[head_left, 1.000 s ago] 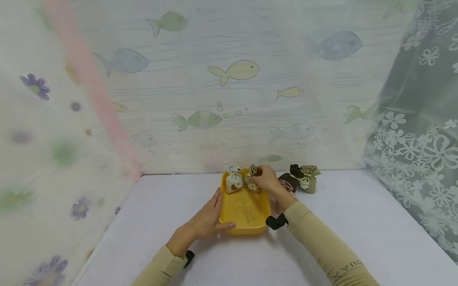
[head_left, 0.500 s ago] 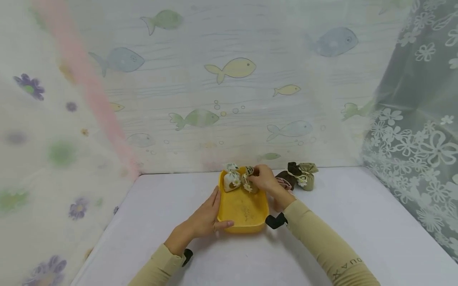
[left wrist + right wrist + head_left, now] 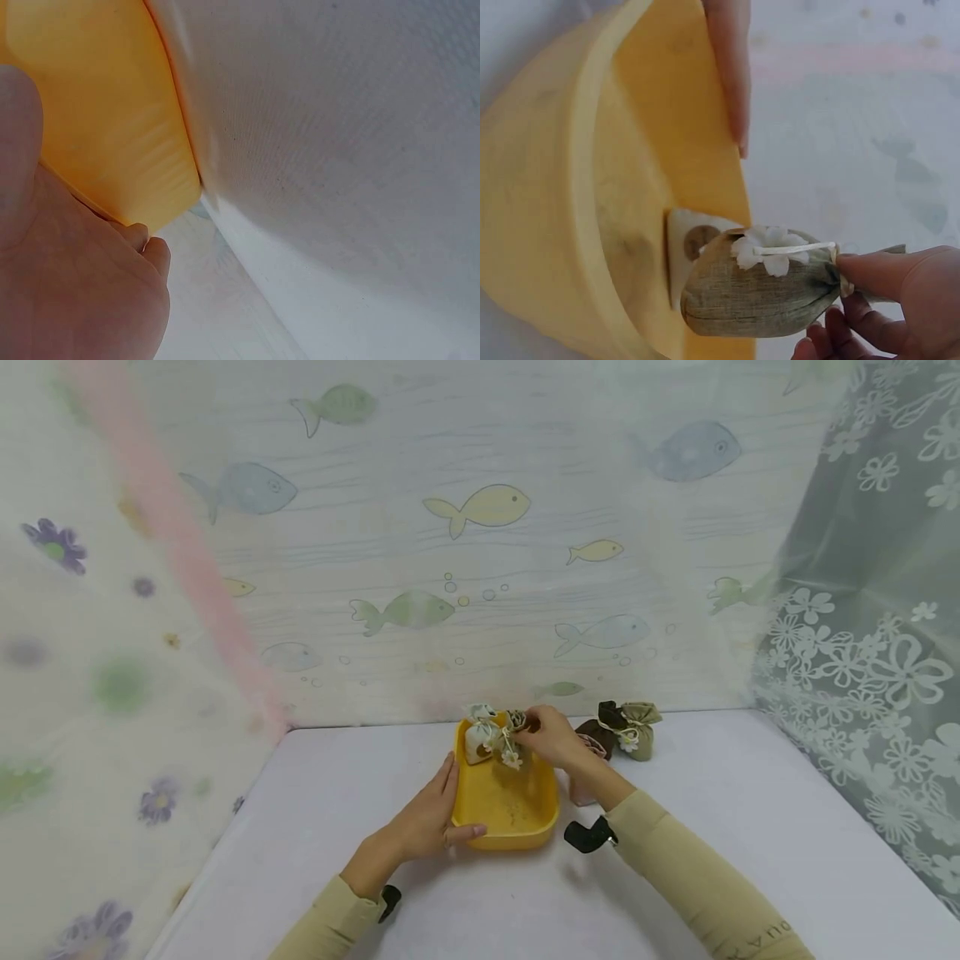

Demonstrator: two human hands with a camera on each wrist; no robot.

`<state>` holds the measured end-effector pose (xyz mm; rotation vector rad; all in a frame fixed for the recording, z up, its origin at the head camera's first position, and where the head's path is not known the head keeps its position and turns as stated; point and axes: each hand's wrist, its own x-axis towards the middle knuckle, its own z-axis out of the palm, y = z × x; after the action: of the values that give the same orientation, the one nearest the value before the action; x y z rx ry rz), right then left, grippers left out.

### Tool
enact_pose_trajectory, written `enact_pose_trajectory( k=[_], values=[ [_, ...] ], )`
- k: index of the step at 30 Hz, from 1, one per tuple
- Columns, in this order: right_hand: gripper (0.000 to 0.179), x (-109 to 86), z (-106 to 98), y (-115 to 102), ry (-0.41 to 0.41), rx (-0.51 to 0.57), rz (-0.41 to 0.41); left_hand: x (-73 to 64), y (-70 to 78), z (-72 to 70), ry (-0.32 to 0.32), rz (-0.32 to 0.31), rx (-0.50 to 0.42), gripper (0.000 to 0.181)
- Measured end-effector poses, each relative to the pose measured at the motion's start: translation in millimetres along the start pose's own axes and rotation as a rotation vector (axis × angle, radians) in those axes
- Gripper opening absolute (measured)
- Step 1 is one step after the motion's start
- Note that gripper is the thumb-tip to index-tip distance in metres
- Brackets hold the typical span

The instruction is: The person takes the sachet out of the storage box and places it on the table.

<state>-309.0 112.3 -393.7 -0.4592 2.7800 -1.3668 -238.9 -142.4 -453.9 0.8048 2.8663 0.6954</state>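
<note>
A yellow tray [image 3: 498, 814] stands on the table in front of the back wall. My left hand [image 3: 423, 818] rests against its near left corner, straight fingers along the left side and thumb at the front rim. My right hand [image 3: 555, 739] pinches the neck of a small olive drawstring pouch [image 3: 735, 311] between thumb and index finger, over the tray's far end. A white flower hangs on its cord. Behind and left of it, a white pouch [image 3: 477, 743] with a brown round patch sits in the tray, partly hidden by the olive pouch in the right wrist view.
Right of the tray, a dark brown pouch [image 3: 603, 733] and a tan pouch [image 3: 641, 735] lean together. A pink striped pouch [image 3: 592, 745] lies before them, partly behind my right wrist. A fish-printed sheet [image 3: 480, 610] rises along the table's back edge.
My right hand has brought the olive pouch slightly left and nearer, so it now overlaps the white pouch. My left hand keeps its place on the tray. The head view has shifted a little.
</note>
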Motion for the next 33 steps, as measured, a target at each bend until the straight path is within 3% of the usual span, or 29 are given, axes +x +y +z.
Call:
enact_pose_trajectory(
  k=[6, 14, 24, 33],
  values=[
    [0.033, -15.6, -10, -8, -0.020, -0.030, -0.035, -0.1, -1.0, 0.3, 0.010, 0.020, 0.006, 0.115],
    [0.018, -33.9, -20, -15, -0.053, -0.015, -0.092, -0.8, -0.9, -0.6, -0.007, -0.004, 0.000, 0.116],
    [0.017, -51.8, -36, -12, -0.085, 0.043, -0.163, -0.4, -3.3, 2.4, 0.000, 0.002, -0.005, 0.117],
    [0.016, -71.4, -60, -4, -0.074, 0.074, -0.140, -0.9, 0.0, -0.6, -0.011, -0.003, -0.018, 0.116]
  ],
)
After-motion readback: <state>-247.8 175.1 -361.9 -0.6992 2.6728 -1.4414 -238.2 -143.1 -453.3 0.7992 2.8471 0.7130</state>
